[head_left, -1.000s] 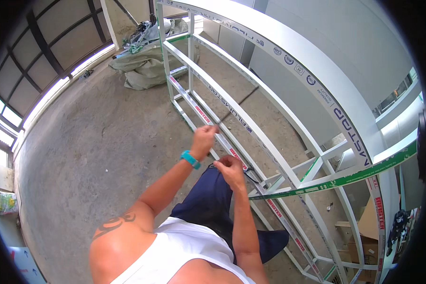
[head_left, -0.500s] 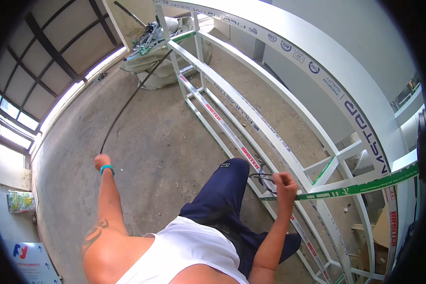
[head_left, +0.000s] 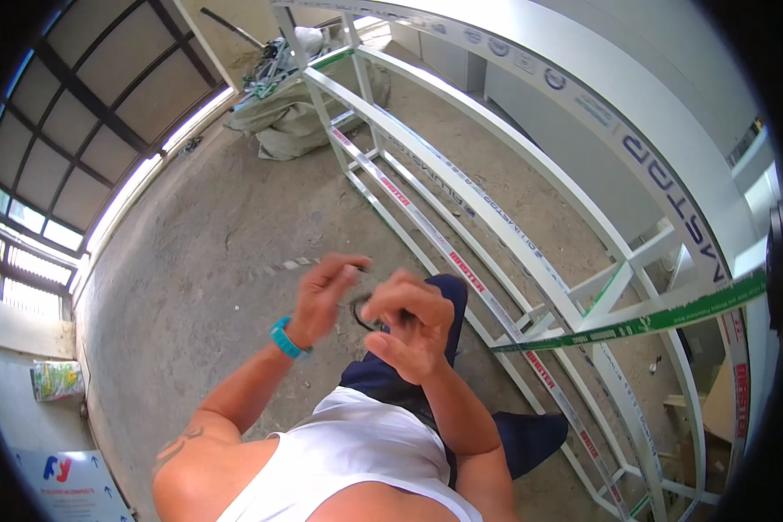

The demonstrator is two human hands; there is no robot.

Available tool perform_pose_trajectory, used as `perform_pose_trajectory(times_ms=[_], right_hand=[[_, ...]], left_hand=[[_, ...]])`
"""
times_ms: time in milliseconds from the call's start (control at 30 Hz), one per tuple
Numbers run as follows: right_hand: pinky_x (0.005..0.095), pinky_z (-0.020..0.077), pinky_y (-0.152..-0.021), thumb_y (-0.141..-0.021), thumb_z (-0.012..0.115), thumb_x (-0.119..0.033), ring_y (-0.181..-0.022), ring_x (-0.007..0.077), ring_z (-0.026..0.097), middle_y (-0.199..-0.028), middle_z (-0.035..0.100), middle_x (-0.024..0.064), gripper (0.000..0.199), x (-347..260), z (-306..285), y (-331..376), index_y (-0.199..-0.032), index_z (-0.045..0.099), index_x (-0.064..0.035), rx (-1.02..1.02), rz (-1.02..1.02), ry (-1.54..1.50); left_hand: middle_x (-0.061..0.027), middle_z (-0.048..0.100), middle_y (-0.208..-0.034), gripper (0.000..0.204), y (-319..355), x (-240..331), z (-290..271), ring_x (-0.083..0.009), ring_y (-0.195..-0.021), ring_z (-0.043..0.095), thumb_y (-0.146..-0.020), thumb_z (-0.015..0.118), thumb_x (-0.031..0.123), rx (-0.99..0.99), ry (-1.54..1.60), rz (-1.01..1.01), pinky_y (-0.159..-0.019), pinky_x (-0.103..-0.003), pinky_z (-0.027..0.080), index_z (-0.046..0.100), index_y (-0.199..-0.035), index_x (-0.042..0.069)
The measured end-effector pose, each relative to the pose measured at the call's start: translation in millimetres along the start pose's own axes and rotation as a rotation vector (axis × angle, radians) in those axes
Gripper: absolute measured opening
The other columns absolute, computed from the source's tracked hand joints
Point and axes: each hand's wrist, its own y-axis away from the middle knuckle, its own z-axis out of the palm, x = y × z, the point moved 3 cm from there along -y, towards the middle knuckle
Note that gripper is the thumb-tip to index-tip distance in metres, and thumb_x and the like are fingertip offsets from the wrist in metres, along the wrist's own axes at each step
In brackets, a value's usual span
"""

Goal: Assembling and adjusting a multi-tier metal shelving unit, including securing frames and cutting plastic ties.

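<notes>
Both my hands are raised close together in front of my knees, slightly blurred. My left hand (head_left: pixel 320 300), with a turquoise band at the wrist, pinches a bit of thin black strip at its fingertips. Beside it, my right hand (head_left: pixel 409 326) curls its fingers around more of the dark strip. A small loop of the thin black strip (head_left: pixel 359 315) shows between the hands; the rest of it is hidden or smeared. A blurred grey-white streak (head_left: pixel 291 264) lies left of my left hand; what it is I cannot tell.
A long white metal frame (head_left: pixel 461 187) with protective tape stands on the concrete floor (head_left: pixel 209 252) along my right. A bulky grey-green sack (head_left: pixel 296 122) with scraps on top sits at its far end. A dark-barred gate (head_left: pixel 87 113) stands at the left.
My left hand has swung in from far left, and my right hand has come away from the frame to meet it. The long black strip no longer stretches out toward the sack.
</notes>
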Motion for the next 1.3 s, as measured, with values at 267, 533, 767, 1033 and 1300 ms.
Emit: perform_pose_trajectory(times_ms=[267, 533, 767, 1033, 1300], right_hand=[[0.0267, 0.0396, -0.065, -0.08, 0.083, -0.024, -0.074, 0.0137, 0.045, -0.088, 0.052, 0.0037, 0.038, -7.7, -39.7, 13.6, -0.108, 0.069, -0.0033, 0.281, -0.193, 0.283], [0.0254, 0.0409, -0.069, -0.088, 0.08, -0.019, -0.079, 0.0126, 0.049, -0.095, 0.057, 0.0041, 0.04, 29.1, -38.1, 55.2, -0.122, 0.063, -0.0029, -0.123, 0.085, 0.311], [0.0198, 0.04, -0.076, -0.093, 0.076, -0.013, -0.083, 0.0083, 0.05, -0.102, 0.061, 0.0026, 0.024, -2.2, -34.5, 66.2, -0.114, 0.064, -0.0063, 0.304, 0.514, 0.15], [0.0202, 0.0466, -0.071, -0.099, 0.065, -0.001, -0.075, 0.0093, 0.056, -0.095, 0.067, 0.0024, 0.017, -8.4, -79.0, 64.3, -0.114, 0.06, -0.0047, 0.807, 0.018, 0.082], [0.0247, 0.0495, -0.061, -0.098, 0.064, -0.001, -0.067, 0.009, 0.051, -0.092, 0.063, 0.0049, 0.015, -74.7, -119.6, 104.0, -0.108, 0.054, -0.0071, 1.094, 0.024, 0.211]], left_hand=[[-0.0031, 0.064, -0.09, 0.025, 11.6, 69.6, 69.9, -0.0097, -0.071, 0.05, -0.109, 0.051, 0.021, -0.262, 0.561, -0.474, -0.065, -0.023, 0.041, 0.066, -0.113, 0.002], [-0.0022, 0.055, -0.075, 0.042, -33.9, 90.4, 48.7, -0.009, -0.056, 0.041, -0.11, 0.042, 0.042, -0.113, 0.631, -0.136, -0.051, -0.024, 0.032, 0.063, -0.101, 0.006], [-0.0039, 0.059, -0.088, 0.058, -54.2, 55.4, 54.9, -0.0143, -0.071, 0.051, -0.108, 0.031, 0.054, 0.066, 0.461, -0.098, -0.064, -0.027, 0.04, 0.062, -0.103, 0.005], [-0.0162, 0.065, -0.119, 0.032, -5.5, 82.0, 153.0, -0.0317, -0.097, 0.06, -0.093, 0.053, 0.018, -0.431, -0.171, 0.513, -0.09, -0.039, 0.047, 0.063, -0.118, -0.001], [-0.0181, 0.056, -0.14, 0.046, -21.4, 136.7, 139.9, -0.0325, -0.121, 0.054, -0.074, 0.074, 0.021, -0.466, -0.311, 0.843, -0.099, -0.046, 0.047, 0.066, -0.115, 0.001]])
